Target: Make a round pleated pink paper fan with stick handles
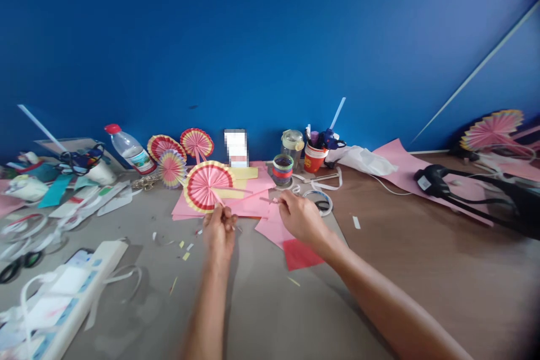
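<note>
My left hand [218,230] is closed on the lower edge of a round pleated paper fan [210,184], pink in the middle with red and yellow bands. A narrow strip sticks out from the fan toward the right. To the right of it, my right hand [301,215] is closed in a pinch. A thin, small piece pokes out leftward from its fingertips, too blurred to name. Beneath and behind both hands lie pink paper sheets [252,208] and yellow paper strips [248,173]. A red paper piece [301,253] rests under my right wrist.
More paper fans [196,143] lean near a red-capped bottle [134,149]. Rolls of tape [282,169], a jar [292,143] and a red cup [315,158] with pens stand behind. At left lie a power strip [80,298] and scissors [31,259]; a black strapped object [439,180] is right.
</note>
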{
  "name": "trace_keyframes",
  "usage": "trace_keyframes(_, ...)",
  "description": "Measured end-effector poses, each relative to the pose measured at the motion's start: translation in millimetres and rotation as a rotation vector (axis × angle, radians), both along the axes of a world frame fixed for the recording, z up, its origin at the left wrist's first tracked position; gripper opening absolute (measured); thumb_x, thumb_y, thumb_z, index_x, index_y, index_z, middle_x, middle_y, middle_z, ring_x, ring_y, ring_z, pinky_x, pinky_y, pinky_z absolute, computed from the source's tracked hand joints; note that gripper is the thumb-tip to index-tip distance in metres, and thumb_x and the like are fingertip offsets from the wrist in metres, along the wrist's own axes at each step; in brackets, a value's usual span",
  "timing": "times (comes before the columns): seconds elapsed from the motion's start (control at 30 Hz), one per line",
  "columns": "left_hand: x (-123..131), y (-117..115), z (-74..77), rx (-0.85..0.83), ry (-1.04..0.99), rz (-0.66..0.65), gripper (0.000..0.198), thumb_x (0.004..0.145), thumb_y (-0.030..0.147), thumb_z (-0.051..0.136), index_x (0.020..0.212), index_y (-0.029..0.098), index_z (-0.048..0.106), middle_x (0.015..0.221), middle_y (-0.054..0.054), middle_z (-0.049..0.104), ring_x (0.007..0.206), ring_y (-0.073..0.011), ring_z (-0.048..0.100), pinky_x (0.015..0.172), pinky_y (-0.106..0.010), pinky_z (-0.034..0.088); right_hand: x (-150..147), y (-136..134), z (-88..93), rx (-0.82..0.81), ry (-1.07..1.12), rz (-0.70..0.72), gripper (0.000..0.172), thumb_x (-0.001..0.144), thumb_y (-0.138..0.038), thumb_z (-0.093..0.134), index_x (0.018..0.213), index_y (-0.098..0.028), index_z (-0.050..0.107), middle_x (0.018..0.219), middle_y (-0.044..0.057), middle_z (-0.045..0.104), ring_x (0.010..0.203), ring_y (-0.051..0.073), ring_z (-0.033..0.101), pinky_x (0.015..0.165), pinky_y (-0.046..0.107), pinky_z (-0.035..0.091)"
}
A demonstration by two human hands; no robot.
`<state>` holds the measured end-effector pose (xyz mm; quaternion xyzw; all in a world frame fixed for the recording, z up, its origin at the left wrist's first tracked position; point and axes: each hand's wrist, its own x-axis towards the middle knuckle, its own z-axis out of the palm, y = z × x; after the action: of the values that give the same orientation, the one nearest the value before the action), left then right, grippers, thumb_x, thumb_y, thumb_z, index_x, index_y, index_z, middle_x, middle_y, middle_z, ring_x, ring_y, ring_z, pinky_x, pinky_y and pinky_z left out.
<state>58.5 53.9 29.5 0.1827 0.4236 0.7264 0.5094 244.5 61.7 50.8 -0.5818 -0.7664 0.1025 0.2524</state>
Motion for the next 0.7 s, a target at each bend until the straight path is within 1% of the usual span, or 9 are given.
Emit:
trace_keyframes(0.07, -6, 3, -4.6, -0.029, 0.054, 0.106, 0.025, 0.071, 0.025, 0.065, 0.058, 0.017, 0.046, 0.050, 0.007, 0.050, 0.035, -0.0015, 0.032, 0.048, -0.018, 0.041, 5, 4, 1.5, 0.049, 0.041, 0.021, 0.019, 0.082, -0.012, 0.040, 0.085, -0.017, 0.057, 0.081, 0.005, 0.065, 0.071, 0.017, 0.056, 0.062, 0.025, 0.034)
trace_keyframes(0.13, -9, 4, -7.9, -0.047, 0.051, 0.125, 0.024, 0.070, 0.027, 0.065, 0.058, 0.017, 0.047, 0.050, 0.007, 0.051, 0.037, -0.0023, 0.036, 0.056, -0.022, 0.047, 6, 10, 4.1, 0.146, 0.088, 0.077, 0.020, 0.083, -0.010, 0.039, 0.086, -0.017, 0.057, 0.087, 0.007, 0.064, 0.082, 0.019, 0.055, 0.073, 0.028, 0.039)
trace_keyframes(0.17, -9, 4, -8.8, -0.047, 0.024, 0.116, 0.024, 0.069, 0.029, 0.064, 0.057, 0.017, 0.047, 0.051, 0.008, 0.052, 0.038, -0.0027, 0.038, 0.062, -0.026, 0.050, 5, 13, 5.9, 0.199, 0.101, 0.110, 0.020, 0.084, -0.010, 0.038, 0.086, -0.017, 0.057, 0.092, 0.009, 0.064, 0.089, 0.021, 0.054, 0.079, 0.031, 0.040)
trace_keyframes(0.23, -9, 3, -9.1, -0.036, -0.051, 0.103, 0.024, 0.069, 0.030, 0.065, 0.058, 0.018, 0.047, 0.052, 0.008, 0.054, 0.040, -0.0037, 0.041, 0.072, -0.035, 0.054, -3, 24, 10.1, 0.287, 0.092, 0.177, 0.020, 0.086, -0.012, 0.038, 0.086, -0.017, 0.057, 0.106, 0.012, 0.063, 0.104, 0.023, 0.049, 0.090, 0.036, 0.037)
trace_keyframes(0.3, -9, 2, -8.5, -0.019, -0.114, 0.142, 0.023, 0.070, 0.029, 0.065, 0.059, 0.018, 0.048, 0.054, 0.008, 0.055, 0.042, -0.0045, 0.044, 0.077, -0.041, 0.054, -17, 39, 14.9, 0.353, 0.036, 0.249, 0.021, 0.088, -0.014, 0.038, 0.087, -0.016, 0.058, 0.121, 0.013, 0.058, 0.114, 0.025, 0.043, 0.097, 0.040, 0.033)
trace_keyframes(0.37, -11, 1, -7.9, 0.010, -0.147, 0.187, 0.022, 0.071, 0.026, 0.066, 0.059, 0.018, 0.049, 0.056, 0.007, 0.057, 0.044, -0.0048, 0.045, 0.082, -0.042, 0.053, -36, 58, 19.1, 0.400, -0.038, 0.284, 0.022, 0.090, -0.017, 0.037, 0.091, -0.016, 0.058, 0.132, 0.012, 0.051, 0.121, 0.026, 0.036, 0.100, 0.041, 0.030)
trace_keyframes(0.47, -17, 0, -8.2, 0.039, -0.159, 0.243, 0.020, 0.074, 0.025, 0.063, 0.060, 0.018, 0.050, 0.057, 0.007, 0.057, 0.045, -0.0049, 0.046, 0.085, -0.042, 0.052, -66, 90, 23.0, 0.413, -0.164, 0.304, 0.024, 0.091, -0.016, 0.035, 0.095, -0.014, 0.058, 0.139, 0.011, 0.044, 0.125, 0.029, 0.031, 0.100, 0.043, 0.028)
trace_keyframes(0.57, -20, 1, -9.1, 0.006, -0.165, 0.297, 0.020, 0.076, 0.026, 0.061, 0.060, 0.017, 0.052, 0.057, 0.007, 0.057, 0.044, -0.0047, 0.046, 0.085, -0.039, 0.052, -89, 118, 24.0, 0.400, -0.245, 0.267, 0.025, 0.089, -0.014, 0.035, 0.100, -0.011, 0.058, 0.144, 0.013, 0.038, 0.125, 0.031, 0.030, 0.099, 0.045, 0.028)
trace_keyframes(0.7, -20, 1, -10.3, -0.002, -0.157, 0.285, 0.020, 0.076, 0.026, 0.061, 0.061, 0.017, 0.051, 0.058, 0.006, 0.057, 0.045, -0.0044, 0.046, 0.085, -0.038, 0.052, -104, 146, 23.6, 0.430, -0.281, 0.192, 0.027, 0.086, -0.012, 0.038, 0.104, -0.008, 0.057, 0.146, 0.016, 0.034, 0.126, 0.034, 0.029, 0.097, 0.047, 0.029)
